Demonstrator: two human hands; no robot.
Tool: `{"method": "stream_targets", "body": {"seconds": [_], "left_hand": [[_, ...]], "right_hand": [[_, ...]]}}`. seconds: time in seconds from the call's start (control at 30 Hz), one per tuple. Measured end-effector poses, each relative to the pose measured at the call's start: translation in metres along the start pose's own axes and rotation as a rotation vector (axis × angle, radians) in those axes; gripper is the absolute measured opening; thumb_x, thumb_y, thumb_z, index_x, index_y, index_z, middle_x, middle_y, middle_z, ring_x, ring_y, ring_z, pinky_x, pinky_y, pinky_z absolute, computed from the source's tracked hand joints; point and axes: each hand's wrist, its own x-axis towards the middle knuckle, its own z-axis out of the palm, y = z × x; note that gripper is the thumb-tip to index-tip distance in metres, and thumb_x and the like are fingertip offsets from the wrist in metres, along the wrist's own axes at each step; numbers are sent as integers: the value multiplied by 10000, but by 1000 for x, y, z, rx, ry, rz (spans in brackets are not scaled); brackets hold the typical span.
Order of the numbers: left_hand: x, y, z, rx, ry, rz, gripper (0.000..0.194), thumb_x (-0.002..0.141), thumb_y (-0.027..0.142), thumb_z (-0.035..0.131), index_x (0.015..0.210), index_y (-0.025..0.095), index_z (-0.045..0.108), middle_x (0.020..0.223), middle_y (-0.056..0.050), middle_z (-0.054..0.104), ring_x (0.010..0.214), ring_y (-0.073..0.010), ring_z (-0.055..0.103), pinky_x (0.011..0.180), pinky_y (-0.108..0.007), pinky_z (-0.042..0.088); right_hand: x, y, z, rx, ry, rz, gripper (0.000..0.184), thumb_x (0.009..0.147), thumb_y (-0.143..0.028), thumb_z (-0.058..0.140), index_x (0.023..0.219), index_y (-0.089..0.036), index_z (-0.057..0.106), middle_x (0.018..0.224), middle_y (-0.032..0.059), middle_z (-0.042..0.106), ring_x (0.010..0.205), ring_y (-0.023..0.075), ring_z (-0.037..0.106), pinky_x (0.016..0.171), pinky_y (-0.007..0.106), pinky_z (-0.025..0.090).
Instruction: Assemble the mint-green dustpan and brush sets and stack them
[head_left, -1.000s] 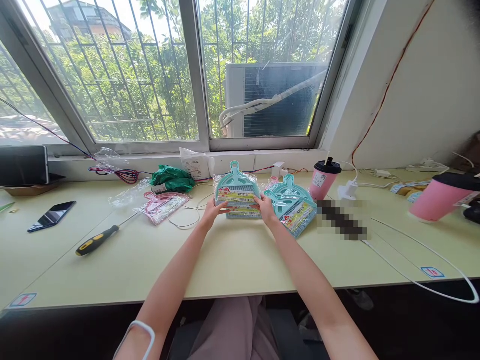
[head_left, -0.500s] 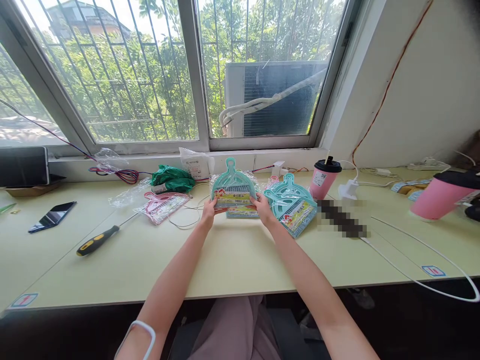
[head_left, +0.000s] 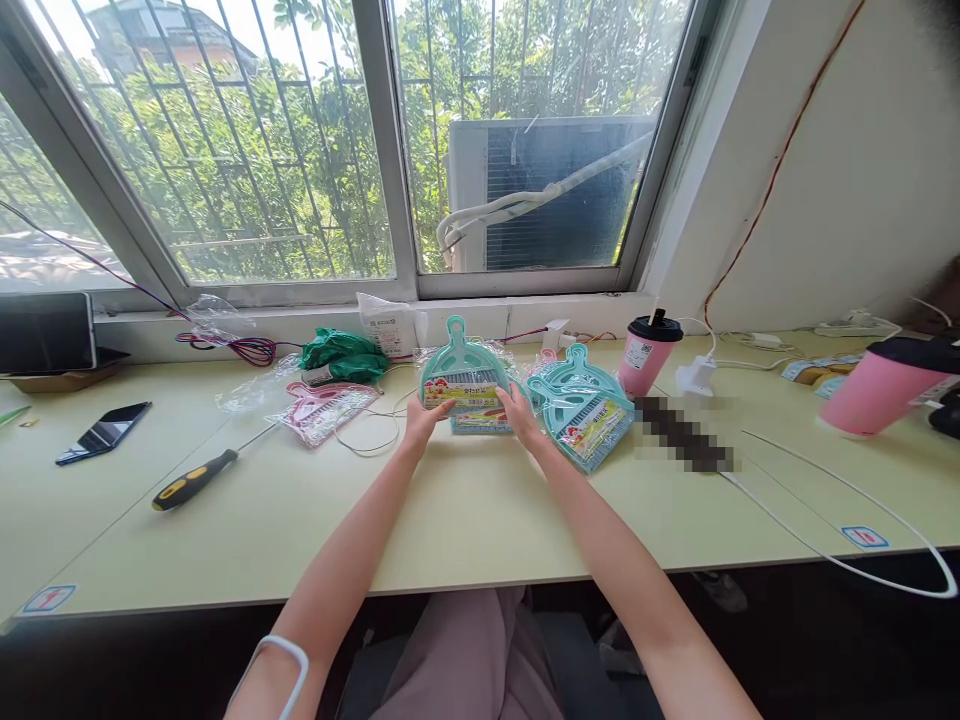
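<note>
Between my two hands is a mint-green dustpan-and-brush set in clear plastic, its handle pointing away from me and a yellow label across its lower part. My left hand grips the lower left corner, thumb lying over the front. My right hand holds the lower right edge, thumb also on the front. Just beneath the held set, part of another wrapped set shows; the rest of it is hidden. Right of my right hand lie more wrapped green sets, overlapping, with a bit of pink behind them.
A wrapped pink set, a screwdriver and a phone lie to the left. Green plastic sits near the window. Rightward stand a pink cup, a larger pink cup, a white plug and a looping white cable.
My left thumb has slid inward across the front of the held dustpan-and-brush set. The set has shifted very slightly left; the other things lie as before.
</note>
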Motion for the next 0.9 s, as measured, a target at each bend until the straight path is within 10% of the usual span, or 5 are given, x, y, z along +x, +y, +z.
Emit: {"method": "stream_targets", "body": {"seconds": [0.4, 0.6, 0.9], "left_hand": [[-3, 0, 7, -19, 28, 82, 570, 551, 361, 900, 1004, 147, 628, 1019, -124, 717, 1009, -314, 685, 903, -441, 556], [0, 3, 3, -153, 36, -102, 384, 874, 467, 624, 1094, 152, 608, 1049, -122, 714, 921, -271, 713, 801, -446, 605], [-2, 3, 7, -164, 102, -99, 199, 917, 320, 546, 996, 156, 627, 950, -91, 719, 937, -244, 703, 846, -417, 604]], "right_hand": [[-10, -1, 9, -106, 226, -36, 563, 591, -538, 830, 1002, -239, 589, 851, 27, 701, 640, 181, 616, 591, 301, 520], [-5, -1, 6, -75, 115, 16, 555, 818, -748, 484, 1022, -239, 572, 671, -22, 595, 401, 142, 489, 504, 329, 461], [-5, 2, 10, 4, 132, 48, 520, 834, -716, 510, 1081, -263, 567, 689, -31, 616, 379, 131, 459, 551, 352, 525]]}}
